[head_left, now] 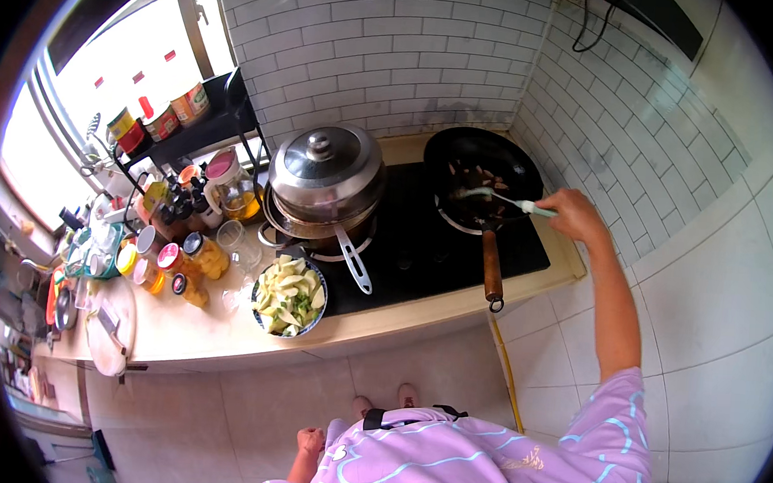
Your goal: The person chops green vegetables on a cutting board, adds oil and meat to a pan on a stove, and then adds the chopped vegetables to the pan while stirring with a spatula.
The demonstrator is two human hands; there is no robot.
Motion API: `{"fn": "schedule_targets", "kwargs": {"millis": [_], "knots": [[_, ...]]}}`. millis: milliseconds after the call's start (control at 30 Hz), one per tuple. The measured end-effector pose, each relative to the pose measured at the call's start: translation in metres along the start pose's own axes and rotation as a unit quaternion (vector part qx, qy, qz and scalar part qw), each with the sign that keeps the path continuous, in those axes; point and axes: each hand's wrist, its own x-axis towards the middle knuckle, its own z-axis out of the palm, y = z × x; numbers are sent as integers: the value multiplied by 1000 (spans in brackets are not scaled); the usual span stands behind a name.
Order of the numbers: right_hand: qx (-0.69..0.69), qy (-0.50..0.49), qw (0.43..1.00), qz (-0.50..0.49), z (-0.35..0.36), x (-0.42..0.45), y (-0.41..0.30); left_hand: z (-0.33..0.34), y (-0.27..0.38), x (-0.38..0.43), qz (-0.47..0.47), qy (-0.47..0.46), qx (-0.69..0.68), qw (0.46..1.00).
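My right hand [571, 214] grips the pale green handle of a spatula [495, 196], whose head lies inside a black wok [455, 154]. Small browned pieces of food [486, 178] lie in the wok, which sits on the right burner with its wooden handle [492, 264] towards me. My left hand [310, 440] hangs low beside my body, fingers curled, with nothing visible in it. A patterned bowl [322, 309] of sliced pale green vegetable [288, 292] stands at the counter's front edge, left of the cooktop.
A lidded steel pot [328, 165] stands on the left burner, a long metal handle [353, 259] jutting forward. Jars [205, 254], an oil jug [234, 186] and a round board [112, 331] with a cleaver [108, 323] are further left. Tiled walls [398, 49] border the cooktop.
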Motion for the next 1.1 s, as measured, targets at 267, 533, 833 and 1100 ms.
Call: {"fn": "schedule_targets", "kwargs": {"millis": [267, 533, 833, 1100], "knots": [[82, 75, 983, 146, 57, 61, -27, 2, -12, -14, -39, 35, -57, 997], [106, -3, 994, -7, 45, 28, 31, 18, -166, 45, 1, 12, 214, 977], [-46, -71, 993, 80, -55, -40, 15, 20, -48, 52, 2, -9, 85, 996], [-30, 105, 990, 92, 45, 35, -10, 14, -3, 24, -1, 14, -128, 992]]}}
